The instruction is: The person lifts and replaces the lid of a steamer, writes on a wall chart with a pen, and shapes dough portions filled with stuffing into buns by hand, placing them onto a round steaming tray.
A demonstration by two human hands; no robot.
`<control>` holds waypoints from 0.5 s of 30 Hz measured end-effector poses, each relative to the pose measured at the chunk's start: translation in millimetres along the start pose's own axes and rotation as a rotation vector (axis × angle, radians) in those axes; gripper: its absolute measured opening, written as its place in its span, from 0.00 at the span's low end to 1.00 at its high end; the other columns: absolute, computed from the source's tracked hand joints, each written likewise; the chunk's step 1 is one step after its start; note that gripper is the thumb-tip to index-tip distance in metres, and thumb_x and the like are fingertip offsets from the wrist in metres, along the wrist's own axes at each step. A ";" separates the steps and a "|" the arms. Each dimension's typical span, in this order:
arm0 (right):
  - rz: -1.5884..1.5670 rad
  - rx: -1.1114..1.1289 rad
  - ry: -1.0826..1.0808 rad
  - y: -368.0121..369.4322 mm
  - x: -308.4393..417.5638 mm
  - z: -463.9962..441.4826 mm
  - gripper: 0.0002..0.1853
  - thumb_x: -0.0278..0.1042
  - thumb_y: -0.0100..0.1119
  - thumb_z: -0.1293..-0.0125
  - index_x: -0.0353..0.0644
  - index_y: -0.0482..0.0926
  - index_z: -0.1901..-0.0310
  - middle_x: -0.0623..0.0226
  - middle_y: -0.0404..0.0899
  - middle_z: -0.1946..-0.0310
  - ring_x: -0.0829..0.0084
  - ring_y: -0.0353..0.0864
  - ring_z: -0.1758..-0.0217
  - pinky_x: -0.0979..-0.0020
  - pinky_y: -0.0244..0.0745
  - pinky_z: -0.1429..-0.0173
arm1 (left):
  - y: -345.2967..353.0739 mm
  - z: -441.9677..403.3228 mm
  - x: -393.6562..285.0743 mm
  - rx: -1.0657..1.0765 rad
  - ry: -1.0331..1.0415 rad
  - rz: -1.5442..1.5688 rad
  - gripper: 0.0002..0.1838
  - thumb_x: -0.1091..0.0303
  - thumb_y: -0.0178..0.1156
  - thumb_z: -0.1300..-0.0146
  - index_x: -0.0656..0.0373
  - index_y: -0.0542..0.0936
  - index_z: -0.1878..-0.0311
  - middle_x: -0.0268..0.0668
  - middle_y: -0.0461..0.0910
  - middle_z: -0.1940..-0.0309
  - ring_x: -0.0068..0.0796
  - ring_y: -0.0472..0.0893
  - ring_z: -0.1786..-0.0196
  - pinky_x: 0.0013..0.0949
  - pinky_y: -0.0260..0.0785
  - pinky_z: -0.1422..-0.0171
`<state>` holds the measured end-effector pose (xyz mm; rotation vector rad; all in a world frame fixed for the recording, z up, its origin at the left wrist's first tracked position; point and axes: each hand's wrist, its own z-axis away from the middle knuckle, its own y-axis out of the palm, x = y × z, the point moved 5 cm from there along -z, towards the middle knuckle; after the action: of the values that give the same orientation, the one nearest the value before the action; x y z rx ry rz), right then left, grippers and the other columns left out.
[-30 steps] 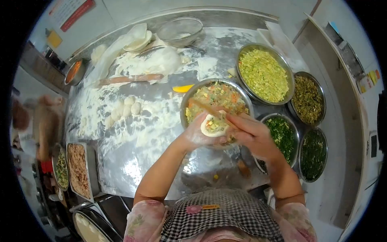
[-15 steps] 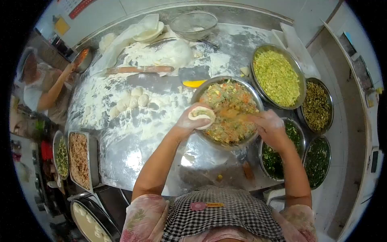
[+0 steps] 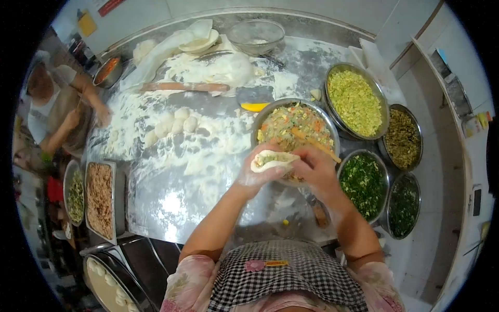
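Observation:
My left hand (image 3: 250, 174) cups a round dough wrapper (image 3: 280, 165) with chopped filling inside, its sides folded up into an open pocket. The fingers of my right hand (image 3: 316, 170) pinch the wrapper's right end. Just beyond both hands is a metal bowl (image 3: 336, 127) of mixed vegetable filling, partly hidden by them. A flat wooden stick (image 3: 318, 144) lies in it, leaning over the right rim.
Dough balls (image 3: 177, 124), a rolling pin (image 3: 184, 87) and a yellow-handled scraper (image 3: 253, 107) lie on the floury table (image 3: 208, 171). Bowls of chopped greens (image 3: 364, 187) and pale green filling (image 3: 356, 99) stand right. Trays of filling (image 3: 100, 200) and another person (image 3: 54, 109) are left.
My right hand has left the stick in the filling bowl and come left to the wrapper, now pinching its edge. The wrapper is more folded. The other person's arm has lowered from the orange-filled bowl.

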<state>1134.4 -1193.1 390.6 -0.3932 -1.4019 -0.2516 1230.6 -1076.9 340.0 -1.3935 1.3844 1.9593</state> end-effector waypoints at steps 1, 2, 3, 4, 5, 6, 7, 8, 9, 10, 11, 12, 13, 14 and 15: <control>-0.095 0.070 0.049 1.9 9.7 1.3 0.12 0.22 0.56 0.40 0.33 0.75 0.54 0.66 0.77 0.64 0.79 0.76 0.63 0.77 0.73 0.57 | 1.5 4.9 -6.0 0.035 0.014 -0.088 0.30 0.71 0.70 0.54 0.60 0.71 0.45 0.38 0.73 0.50 0.29 0.72 0.45 0.33 0.65 0.40; -0.160 0.087 0.095 6.6 20.0 3.2 0.11 0.23 0.57 0.41 0.34 0.75 0.55 0.66 0.77 0.64 0.79 0.75 0.64 0.77 0.72 0.58 | 3.8 8.0 -11.8 0.077 0.078 -0.143 0.32 0.71 0.71 0.55 0.60 0.71 0.44 0.39 0.73 0.49 0.30 0.71 0.43 0.33 0.64 0.38; -0.226 0.105 0.139 13.9 30.1 5.1 0.10 0.23 0.57 0.41 0.35 0.75 0.56 0.67 0.76 0.65 0.80 0.75 0.64 0.77 0.72 0.59 | 5.7 10.7 -17.4 0.120 0.142 -0.199 0.34 0.70 0.71 0.56 0.60 0.70 0.42 0.39 0.73 0.48 0.31 0.70 0.42 0.34 0.62 0.37; -0.292 0.123 0.183 20.6 34.6 7.3 0.09 0.23 0.57 0.41 0.36 0.75 0.58 0.67 0.76 0.65 0.80 0.75 0.65 0.78 0.71 0.59 | 8.1 14.8 -23.3 0.160 0.207 -0.257 0.36 0.70 0.72 0.56 0.60 0.70 0.41 0.40 0.72 0.48 0.32 0.69 0.41 0.34 0.61 0.36; -0.108 0.118 0.135 23.9 36.5 8.8 0.10 0.23 0.57 0.42 0.36 0.75 0.58 0.68 0.76 0.66 0.80 0.74 0.65 0.78 0.71 0.60 | 11.4 20.9 -30.3 0.159 0.182 -0.287 0.40 0.68 0.72 0.57 0.61 0.67 0.38 0.40 0.70 0.46 0.33 0.67 0.39 0.35 0.58 0.34; 0.076 0.114 0.086 28.2 36.9 9.9 0.10 0.23 0.57 0.43 0.36 0.74 0.58 0.68 0.75 0.66 0.80 0.73 0.66 0.77 0.71 0.61 | 8.4 25.1 -31.0 0.127 0.178 -0.361 0.41 0.67 0.72 0.57 0.61 0.66 0.37 0.39 0.69 0.45 0.33 0.67 0.39 0.35 0.59 0.35; 0.260 0.113 0.035 33.0 37.2 10.3 0.10 0.22 0.57 0.44 0.37 0.74 0.59 0.68 0.75 0.66 0.80 0.73 0.67 0.77 0.70 0.62 | 4.7 28.8 -31.5 0.092 0.173 -0.434 0.42 0.66 0.71 0.57 0.62 0.65 0.36 0.39 0.69 0.44 0.32 0.67 0.39 0.34 0.59 0.35; 0.246 0.130 -0.046 39.8 38.7 11.9 0.10 0.23 0.57 0.44 0.37 0.74 0.59 0.69 0.75 0.67 0.80 0.72 0.67 0.77 0.70 0.62 | 1.2 33.0 -32.9 0.054 0.166 -0.508 0.43 0.65 0.70 0.57 0.62 0.63 0.35 0.39 0.68 0.43 0.31 0.68 0.40 0.34 0.60 0.36; 0.232 0.150 -0.126 47.1 39.7 14.4 0.10 0.23 0.57 0.44 0.37 0.74 0.59 0.69 0.74 0.69 0.80 0.72 0.68 0.76 0.70 0.63 | -2.0 38.8 -33.8 0.012 0.110 -0.368 0.42 0.65 0.70 0.55 0.63 0.63 0.35 0.39 0.67 0.42 0.31 0.68 0.40 0.34 0.60 0.36; 0.216 0.171 -0.204 54.2 42.1 16.4 0.10 0.23 0.57 0.45 0.37 0.74 0.59 0.70 0.74 0.70 0.80 0.71 0.69 0.76 0.69 0.64 | -2.7 46.0 -35.2 -0.030 0.055 -0.227 0.41 0.65 0.69 0.54 0.63 0.63 0.35 0.39 0.67 0.42 0.31 0.68 0.40 0.33 0.60 0.36; 0.290 0.177 -0.244 60.9 45.4 18.3 0.11 0.22 0.57 0.45 0.37 0.74 0.59 0.69 0.73 0.71 0.80 0.71 0.70 0.76 0.69 0.64 | -5.0 53.2 -34.6 -0.073 -0.001 -0.082 0.41 0.65 0.69 0.53 0.63 0.64 0.35 0.39 0.67 0.41 0.31 0.68 0.40 0.33 0.60 0.36; 0.363 0.182 -0.283 68.1 50.4 21.5 0.11 0.22 0.57 0.45 0.37 0.74 0.59 0.68 0.73 0.72 0.79 0.71 0.70 0.76 0.69 0.65 | -8.8 58.2 -32.3 -0.048 0.019 -0.139 0.41 0.65 0.69 0.52 0.63 0.63 0.34 0.39 0.67 0.41 0.31 0.69 0.40 0.32 0.61 0.36; 0.435 0.186 -0.325 75.5 55.1 23.8 0.11 0.22 0.57 0.46 0.37 0.74 0.59 0.68 0.72 0.73 0.79 0.71 0.71 0.75 0.69 0.66 | -15.2 61.4 -28.0 -0.021 0.039 -0.199 0.41 0.66 0.69 0.52 0.63 0.62 0.34 0.39 0.67 0.41 0.31 0.69 0.41 0.32 0.61 0.37; 0.434 0.204 -0.289 80.7 55.5 23.0 0.11 0.22 0.56 0.45 0.36 0.74 0.59 0.67 0.72 0.73 0.78 0.71 0.72 0.75 0.69 0.66 | -18.6 64.3 -29.9 0.007 0.060 -0.259 0.42 0.66 0.69 0.51 0.63 0.61 0.33 0.39 0.68 0.42 0.31 0.70 0.41 0.32 0.62 0.37; 0.434 0.223 -0.252 84.3 55.9 20.8 0.11 0.23 0.56 0.45 0.36 0.74 0.59 0.66 0.72 0.73 0.77 0.71 0.72 0.75 0.69 0.66 | -22.4 68.7 -36.0 0.031 0.118 -0.363 0.43 0.67 0.69 0.52 0.62 0.60 0.33 0.39 0.69 0.42 0.30 0.70 0.42 0.32 0.62 0.38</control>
<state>1158.0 -1104.6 438.2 -0.5446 -1.5314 0.3160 1228.3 -999.3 362.0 -1.6361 1.1089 1.6384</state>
